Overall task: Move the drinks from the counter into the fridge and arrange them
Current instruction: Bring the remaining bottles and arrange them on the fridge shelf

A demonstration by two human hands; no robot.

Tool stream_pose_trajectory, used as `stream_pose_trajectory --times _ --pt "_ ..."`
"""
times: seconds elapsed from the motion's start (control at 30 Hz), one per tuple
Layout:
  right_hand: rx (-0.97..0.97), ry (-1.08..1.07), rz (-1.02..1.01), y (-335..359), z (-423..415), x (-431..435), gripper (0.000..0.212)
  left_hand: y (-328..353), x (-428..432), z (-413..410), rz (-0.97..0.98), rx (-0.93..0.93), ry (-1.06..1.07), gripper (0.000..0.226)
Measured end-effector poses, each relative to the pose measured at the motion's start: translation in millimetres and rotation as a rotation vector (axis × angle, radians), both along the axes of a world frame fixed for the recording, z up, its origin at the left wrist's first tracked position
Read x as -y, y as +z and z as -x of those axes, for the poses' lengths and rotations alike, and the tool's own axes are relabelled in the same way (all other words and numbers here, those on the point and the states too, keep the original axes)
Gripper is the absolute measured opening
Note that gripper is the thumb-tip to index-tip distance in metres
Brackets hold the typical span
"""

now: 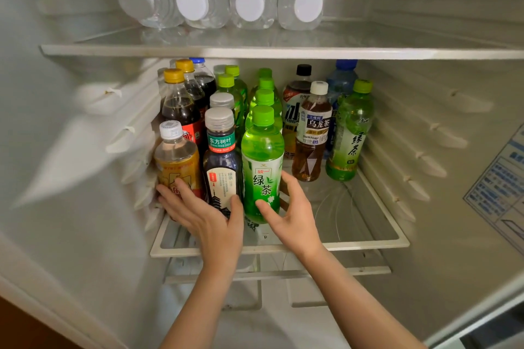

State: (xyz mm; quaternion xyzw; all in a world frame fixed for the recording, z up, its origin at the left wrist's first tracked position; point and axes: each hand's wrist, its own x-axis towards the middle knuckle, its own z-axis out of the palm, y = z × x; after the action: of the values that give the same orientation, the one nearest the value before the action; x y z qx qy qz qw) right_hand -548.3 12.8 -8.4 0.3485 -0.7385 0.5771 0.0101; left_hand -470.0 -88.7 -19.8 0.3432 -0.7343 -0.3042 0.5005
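On the fridge shelf (354, 244), the right grip (292, 218) encloses the green bottle (262, 167).

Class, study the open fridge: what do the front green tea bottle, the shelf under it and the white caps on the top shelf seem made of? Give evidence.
Green tea bottle: clear glossy plastic, likely; liquid shows through. Shelf: transparent pane, probably glass, in a white plastic-looking frame; parts below show through. White caps: matte opaque plastic, apparently.
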Motion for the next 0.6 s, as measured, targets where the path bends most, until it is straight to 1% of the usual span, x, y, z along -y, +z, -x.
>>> stream_pose_trajectory --times 0.2,0.3,0.37,0.43,0.47,0.5,0.6 --pt "0.018 0.049 -0.02 1.5 0.3 -1.6 0.065 1.1 -1.1 0.1 0.007 -0.012 0.003 0.099" --pt "0.013 0.025 -0.002 6.3 7.4 -10.2 0.058 1.3 -2.1 -0.9 0.01 -0.032 0.002 0.098" --pt "0.02 -0.126 0.113 15.0 19.6 -16.8 0.049 3.5 -3.2 -2.5 0.079 -0.047 0.006 0.093" --pt "-0.006 -0.374 0.165 26.2 40.1 -19.5 0.044 4.2 -6.6 -2.8 0.225 -0.057 -0.002 0.086" --pt "-0.03 -0.478 0.138 32.1 51.0 -19.0 0.046 4.0 -9.7 -1.6 0.297 -0.058 -0.015 0.084" --pt "-0.042 -0.538 0.094 37.8 61.6 -17.1 0.051 3.7 -13.8 0.3 0.353 -0.05 -0.032 0.084" --pt "-0.014 -0.588 -0.085 46.1 83.4 -5.8 0.06 3.0 -24.4 9.4 0.43 0.035 -0.06 0.093"
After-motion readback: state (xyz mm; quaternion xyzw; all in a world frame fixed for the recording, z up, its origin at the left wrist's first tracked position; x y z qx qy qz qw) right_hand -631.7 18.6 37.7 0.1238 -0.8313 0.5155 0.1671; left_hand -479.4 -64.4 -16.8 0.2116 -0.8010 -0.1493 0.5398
